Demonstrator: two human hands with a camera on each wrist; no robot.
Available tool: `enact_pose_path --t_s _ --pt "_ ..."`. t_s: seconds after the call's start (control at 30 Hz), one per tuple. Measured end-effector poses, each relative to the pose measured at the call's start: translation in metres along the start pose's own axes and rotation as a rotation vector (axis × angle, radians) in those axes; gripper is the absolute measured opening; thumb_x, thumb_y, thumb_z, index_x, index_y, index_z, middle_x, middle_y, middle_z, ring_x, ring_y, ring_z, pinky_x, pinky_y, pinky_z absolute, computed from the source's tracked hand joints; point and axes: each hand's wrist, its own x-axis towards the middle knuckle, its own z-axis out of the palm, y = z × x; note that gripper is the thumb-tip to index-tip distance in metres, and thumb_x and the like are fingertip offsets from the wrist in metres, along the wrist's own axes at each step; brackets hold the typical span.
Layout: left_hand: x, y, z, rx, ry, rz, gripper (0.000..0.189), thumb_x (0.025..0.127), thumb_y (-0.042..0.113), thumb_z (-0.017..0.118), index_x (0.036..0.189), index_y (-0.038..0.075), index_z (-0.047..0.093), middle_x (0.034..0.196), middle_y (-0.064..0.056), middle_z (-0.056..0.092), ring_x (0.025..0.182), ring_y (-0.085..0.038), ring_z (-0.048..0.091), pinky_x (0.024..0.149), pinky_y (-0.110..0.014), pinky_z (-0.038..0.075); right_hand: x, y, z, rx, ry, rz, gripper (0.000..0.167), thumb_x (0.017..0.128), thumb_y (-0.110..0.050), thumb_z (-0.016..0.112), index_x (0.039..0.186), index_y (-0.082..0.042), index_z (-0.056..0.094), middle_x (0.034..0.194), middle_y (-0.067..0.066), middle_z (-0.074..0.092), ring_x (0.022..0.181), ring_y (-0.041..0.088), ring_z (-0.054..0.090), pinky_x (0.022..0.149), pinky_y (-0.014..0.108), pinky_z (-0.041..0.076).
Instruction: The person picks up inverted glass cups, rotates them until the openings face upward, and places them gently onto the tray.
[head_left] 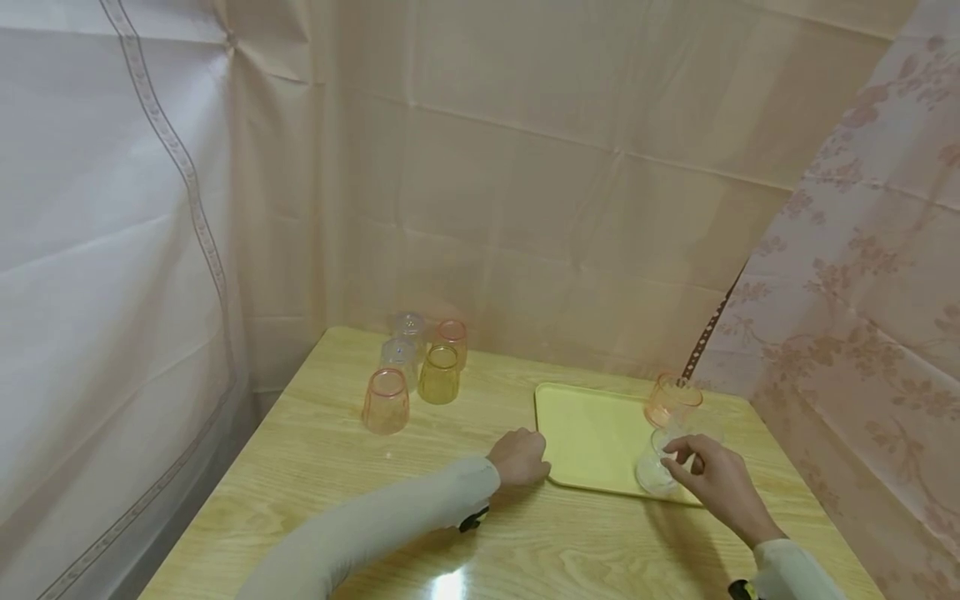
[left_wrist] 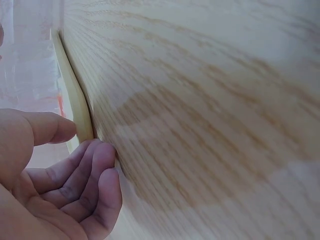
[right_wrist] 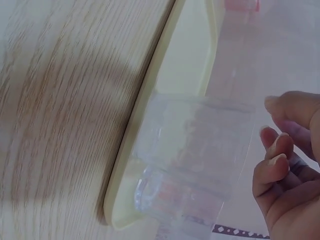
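Observation:
My left hand (head_left: 519, 457) grips the near left corner of a yellow tray (head_left: 592, 433). In the left wrist view its thumb and curled fingers (left_wrist: 102, 155) lie against the tray's rim (left_wrist: 80, 107). A clear glass (head_left: 654, 467) stands on the right part of the tray. My right hand (head_left: 712, 475) is just right of this glass, fingers loosely bent. The right wrist view shows a gap between those fingertips (right_wrist: 272, 103) and the clear glass (right_wrist: 195, 135), so nothing is held. Another clear glass (right_wrist: 175, 200) stands beside it. An orange glass (head_left: 671, 402) is at the tray's far right.
Left of the tray, several upside-down glasses stand grouped on the wooden table (head_left: 600, 542): an orange one (head_left: 387, 404), a yellow one (head_left: 439, 377), a pink one (head_left: 453, 333) and clear ones (head_left: 400, 354). Curtains (head_left: 525, 208) hang around the table.

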Motion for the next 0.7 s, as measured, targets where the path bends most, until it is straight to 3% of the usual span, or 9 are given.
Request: enact_pose_path --t_s 0.33,0.7 --pt "-0.001 -0.001 0.001 -0.008 0.005 0.001 0.05 0.095 0.019 0.07 0.057 0.015 0.038 0.053 0.006 0.032 0.044 -0.007 0.027 0.041 -0.022 0.024 0.008 -0.015 0.012 0.002 0.077 -0.083 0.021 0.084 -0.004 0.084 0.102 -0.011 0.074 0.08 -0.009 0.059 0.057 0.002 0.041 0.049 0.024 0.038" --pt "-0.002 -0.001 -0.001 -0.007 -0.006 0.009 0.049 0.098 0.015 0.066 0.057 0.014 0.039 0.054 0.004 0.034 0.046 -0.01 0.031 0.043 -0.024 0.028 0.011 -0.034 0.031 0.046 0.037 -0.095 0.022 0.084 -0.002 0.083 0.102 -0.011 0.073 0.081 -0.01 0.06 0.057 0.002 0.042 0.049 0.024 0.039"
